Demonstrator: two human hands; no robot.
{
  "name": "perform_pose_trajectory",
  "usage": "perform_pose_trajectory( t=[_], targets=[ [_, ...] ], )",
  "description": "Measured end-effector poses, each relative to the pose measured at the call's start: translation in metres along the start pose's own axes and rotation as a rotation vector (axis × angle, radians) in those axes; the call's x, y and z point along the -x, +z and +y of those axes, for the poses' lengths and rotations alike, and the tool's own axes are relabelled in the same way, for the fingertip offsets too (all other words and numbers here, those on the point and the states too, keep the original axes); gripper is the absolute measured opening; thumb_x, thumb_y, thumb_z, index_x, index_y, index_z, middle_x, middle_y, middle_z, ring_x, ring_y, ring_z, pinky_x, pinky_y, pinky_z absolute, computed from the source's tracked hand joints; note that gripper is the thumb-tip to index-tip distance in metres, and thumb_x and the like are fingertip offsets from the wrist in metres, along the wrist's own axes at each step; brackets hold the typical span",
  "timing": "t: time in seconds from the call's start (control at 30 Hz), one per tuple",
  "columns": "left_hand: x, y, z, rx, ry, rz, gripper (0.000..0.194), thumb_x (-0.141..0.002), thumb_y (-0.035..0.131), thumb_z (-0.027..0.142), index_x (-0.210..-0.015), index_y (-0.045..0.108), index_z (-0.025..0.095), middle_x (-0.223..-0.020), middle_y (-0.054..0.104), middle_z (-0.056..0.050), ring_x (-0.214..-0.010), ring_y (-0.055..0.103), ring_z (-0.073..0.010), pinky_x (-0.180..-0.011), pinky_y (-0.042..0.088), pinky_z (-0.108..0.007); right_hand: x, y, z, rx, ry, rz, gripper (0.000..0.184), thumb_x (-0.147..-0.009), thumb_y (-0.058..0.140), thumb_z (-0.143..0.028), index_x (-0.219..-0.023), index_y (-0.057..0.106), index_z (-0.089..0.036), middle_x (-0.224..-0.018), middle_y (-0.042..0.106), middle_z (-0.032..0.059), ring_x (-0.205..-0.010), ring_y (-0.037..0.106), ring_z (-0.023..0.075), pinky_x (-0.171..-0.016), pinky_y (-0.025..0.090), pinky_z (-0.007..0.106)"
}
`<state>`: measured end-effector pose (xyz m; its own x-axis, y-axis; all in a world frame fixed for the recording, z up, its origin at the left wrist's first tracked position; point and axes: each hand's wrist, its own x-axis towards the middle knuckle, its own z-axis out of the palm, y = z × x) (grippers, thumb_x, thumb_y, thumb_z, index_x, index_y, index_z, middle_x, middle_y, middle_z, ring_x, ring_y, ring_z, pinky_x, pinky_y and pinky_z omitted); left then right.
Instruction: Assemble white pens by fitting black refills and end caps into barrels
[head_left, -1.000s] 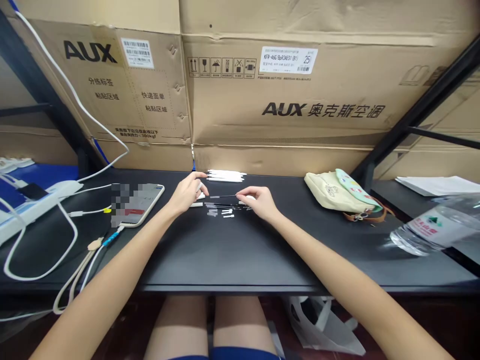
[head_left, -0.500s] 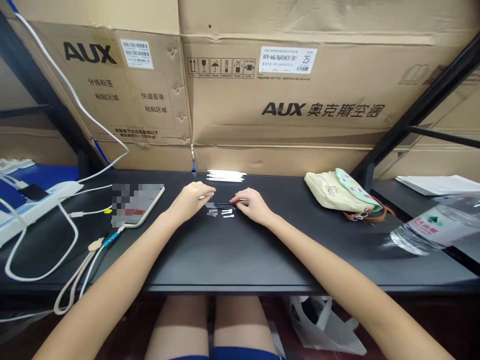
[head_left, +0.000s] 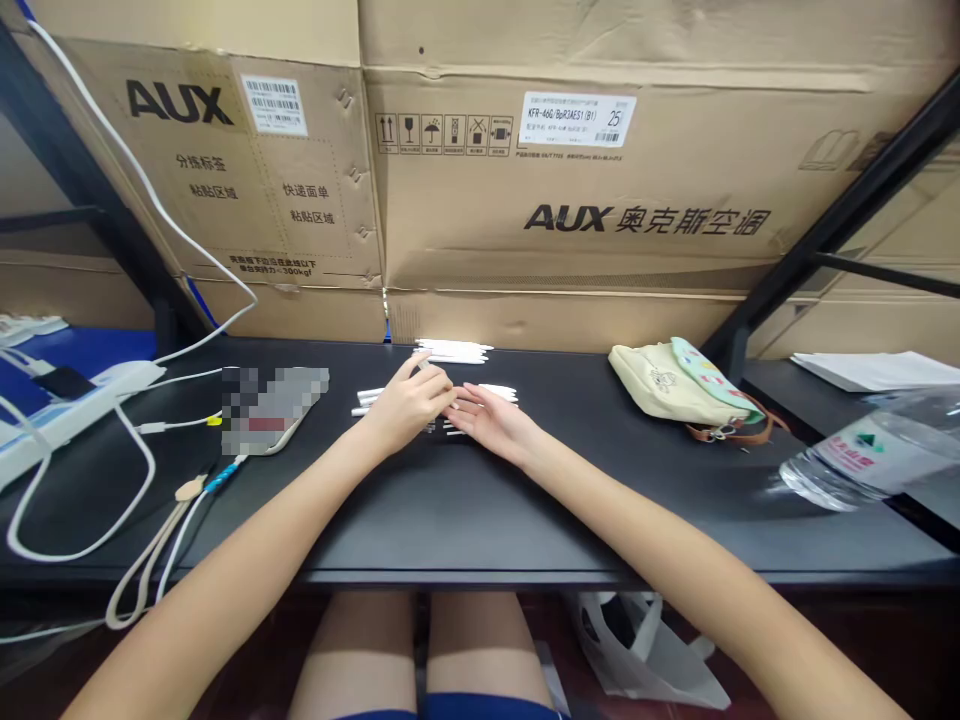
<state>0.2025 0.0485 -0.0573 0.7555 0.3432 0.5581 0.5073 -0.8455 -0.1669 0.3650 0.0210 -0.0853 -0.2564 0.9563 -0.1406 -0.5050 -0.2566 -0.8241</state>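
My left hand rests over several long white sticks on the black table, its raised forefinger near the far bundle. My right hand lies flat with its fingers stretched towards the left hand, almost touching it, over more white sticks. Small white pieces show just beneath the fingertips, mostly hidden. A neat bundle of white sticks lies at the table's back edge. Whether the left hand grips anything is hidden.
A phone with a pixelated screen lies left of my hands, beside cables and a power strip. A cream canvas bag sits to the right. A plastic water bottle and papers are further right. Cardboard AUX boxes stand behind.
My hands have moved closer together and now cover the small pieces. Long white sticks now lie across the table beneath them, and the thin black rods no longer show.
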Motion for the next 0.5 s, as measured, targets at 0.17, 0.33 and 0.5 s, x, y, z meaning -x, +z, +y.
perform_pose_trajectory(
  t=[0.17,0.33,0.5],
  targets=[
    [0.003,-0.006,-0.011,0.063,-0.067,0.010,0.032,-0.087,0.035,0.011,-0.088,0.066,0.020,-0.088,0.069,-0.006,-0.087,0.059,-0.0168,-0.100,0.033,-0.042,0.000,-0.001,-0.001,0.019,-0.048,0.076,0.008,-0.070,0.065,-0.009,-0.074,0.067,-0.016,-0.082,0.071,0.0039,-0.089,0.067,0.0154,-0.092,0.051,0.027],
    [0.020,-0.003,-0.047,0.155,-0.324,0.051,0.020,-0.083,0.047,0.021,-0.088,0.067,0.018,-0.090,0.071,-0.007,-0.085,0.063,-0.0193,-0.095,0.038,-0.041,0.003,-0.004,-0.008,0.112,-0.091,0.166,0.005,-0.070,0.068,-0.011,-0.074,0.067,-0.014,-0.085,0.072,0.0073,-0.088,0.068,0.0163,-0.080,0.055,0.023],
    [0.036,0.005,-0.072,0.356,-0.602,-0.003,0.027,-0.078,0.053,0.033,-0.089,0.069,0.015,-0.096,0.071,-0.011,-0.090,0.064,-0.0242,-0.085,0.046,-0.034,0.005,-0.006,-0.012,0.251,-0.089,0.246,0.006,-0.076,0.067,-0.021,-0.074,0.065,-0.015,-0.080,0.072,0.0079,-0.076,0.069,0.0140,-0.058,0.053,0.017]
  ],
)
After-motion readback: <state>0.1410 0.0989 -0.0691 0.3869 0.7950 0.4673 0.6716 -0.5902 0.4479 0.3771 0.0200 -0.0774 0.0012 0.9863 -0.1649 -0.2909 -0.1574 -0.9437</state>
